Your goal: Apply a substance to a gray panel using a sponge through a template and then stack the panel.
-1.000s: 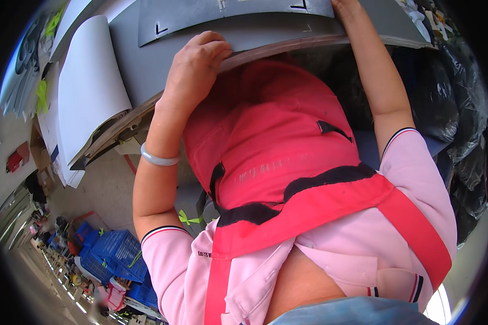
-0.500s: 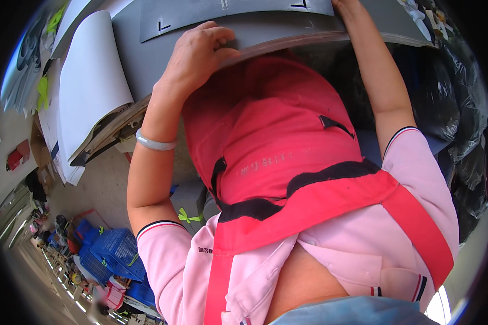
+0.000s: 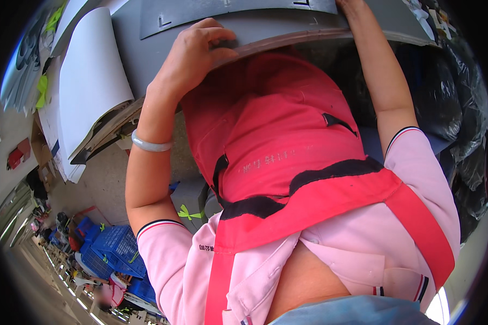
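A thin dark grey panel (image 3: 244, 12) with white and black corner marks lies on a grey-topped table (image 3: 141, 57) at the upper edge of the view. My left hand (image 3: 196, 51) rests at the table's near edge, just below the panel. Its fingers are bent, with a gap between them and the thumb, and nothing shows in that gap. At the panel's right end is my right hand (image 3: 350, 5), largely cut off by the picture's top, so its fingers are hidden.
Left of the panel a curled white sheet (image 3: 95, 81) overhangs the table edge. Black plastic bags (image 3: 434, 103) crowd the right side below the table. Blue crates (image 3: 116, 249) and a person in pink (image 3: 111, 292) are far off at the lower left.
The marked panel and my right hand sit slightly farther right. My left hand stays at the table edge, its wrist shifted a little left.
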{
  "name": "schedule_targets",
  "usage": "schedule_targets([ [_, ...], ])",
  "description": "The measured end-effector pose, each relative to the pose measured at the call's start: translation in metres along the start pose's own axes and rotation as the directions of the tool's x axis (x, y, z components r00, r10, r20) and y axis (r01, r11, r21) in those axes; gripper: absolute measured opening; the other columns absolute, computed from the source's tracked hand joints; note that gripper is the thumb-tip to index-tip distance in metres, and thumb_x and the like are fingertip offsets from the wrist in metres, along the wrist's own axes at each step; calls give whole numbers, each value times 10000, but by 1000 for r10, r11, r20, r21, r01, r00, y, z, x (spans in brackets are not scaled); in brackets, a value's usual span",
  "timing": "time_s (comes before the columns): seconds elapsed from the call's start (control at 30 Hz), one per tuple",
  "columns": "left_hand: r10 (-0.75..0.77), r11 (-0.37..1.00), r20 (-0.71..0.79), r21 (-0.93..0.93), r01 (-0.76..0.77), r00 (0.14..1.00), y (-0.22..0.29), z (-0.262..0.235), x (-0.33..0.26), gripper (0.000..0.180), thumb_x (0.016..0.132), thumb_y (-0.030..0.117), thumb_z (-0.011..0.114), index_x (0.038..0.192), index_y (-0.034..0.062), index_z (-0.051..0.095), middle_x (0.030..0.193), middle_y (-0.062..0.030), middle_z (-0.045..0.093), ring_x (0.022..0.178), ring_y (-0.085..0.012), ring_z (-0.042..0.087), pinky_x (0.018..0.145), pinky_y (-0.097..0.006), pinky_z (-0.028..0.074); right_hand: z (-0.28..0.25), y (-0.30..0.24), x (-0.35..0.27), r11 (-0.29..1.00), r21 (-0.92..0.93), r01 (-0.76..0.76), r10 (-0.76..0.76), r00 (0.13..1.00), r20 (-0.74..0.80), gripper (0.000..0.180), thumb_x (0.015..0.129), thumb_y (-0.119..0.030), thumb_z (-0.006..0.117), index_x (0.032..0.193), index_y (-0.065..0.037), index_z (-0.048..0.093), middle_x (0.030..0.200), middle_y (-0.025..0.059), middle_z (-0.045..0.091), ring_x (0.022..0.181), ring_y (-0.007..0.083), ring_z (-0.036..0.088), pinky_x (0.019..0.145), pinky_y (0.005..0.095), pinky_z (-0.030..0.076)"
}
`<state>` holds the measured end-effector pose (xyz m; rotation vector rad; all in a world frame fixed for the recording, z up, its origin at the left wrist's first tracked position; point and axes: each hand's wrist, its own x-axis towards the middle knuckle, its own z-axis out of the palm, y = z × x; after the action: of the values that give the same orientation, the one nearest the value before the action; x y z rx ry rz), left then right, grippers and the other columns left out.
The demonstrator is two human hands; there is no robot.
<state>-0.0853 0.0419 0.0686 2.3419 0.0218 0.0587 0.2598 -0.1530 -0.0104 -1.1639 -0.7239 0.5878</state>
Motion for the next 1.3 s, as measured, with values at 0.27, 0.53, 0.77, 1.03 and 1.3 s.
schedule_targets([
  [0.27,-38,999,10,-37,38,999,-6,-12,-3,166,832,-4,748,996,-23,746,1036,-110,699,891,-292,689,833,-359,550,28,-20,-18,989,-43,-142,129,967,-219,191,1014,-243,689,1051,-56,679,882,-4,691,726,76,631,656,246,529],
  [0.53,28,997,-20,75,-27,999,-11,-13,-7,139,860,16,730,992,-28,740,1055,-119,696,891,-322,683,827,-360,544,29,-27,-18,930,261,-260,304,942,-146,188,1015,-248,689,1041,-62,677,876,-11,682,728,70,620,656,243,522],
  [0.77,128,958,-145,273,-85,981,-1,3,-14,121,855,55,729,955,-12,714,999,-149,666,867,-361,668,803,-412,541,34,-22,-19,977,-171,-126,81,965,-248,193,1019,-246,684,1038,-55,674,878,-16,674,727,66,605,650,237,506],
  [1.03,67,983,-117,176,-45,991,-16,-2,-3,115,860,71,701,957,12,722,934,-161,683,882,-365,677,788,-407,544,36,-21,-19,984,-135,-120,88,971,-223,202,1013,-251,694,1039,-52,671,877,-11,668,730,68,600,659,239,506],
  [1.3,-108,994,8,26,108,994,-2,-11,-17,164,855,23,735,1016,11,760,988,-123,713,893,-301,692,827,-363,548,33,-18,-19,975,-203,-89,44,975,-216,192,1010,-256,698,1005,-64,677,856,-27,653,724,54,576,651,227,485],
])
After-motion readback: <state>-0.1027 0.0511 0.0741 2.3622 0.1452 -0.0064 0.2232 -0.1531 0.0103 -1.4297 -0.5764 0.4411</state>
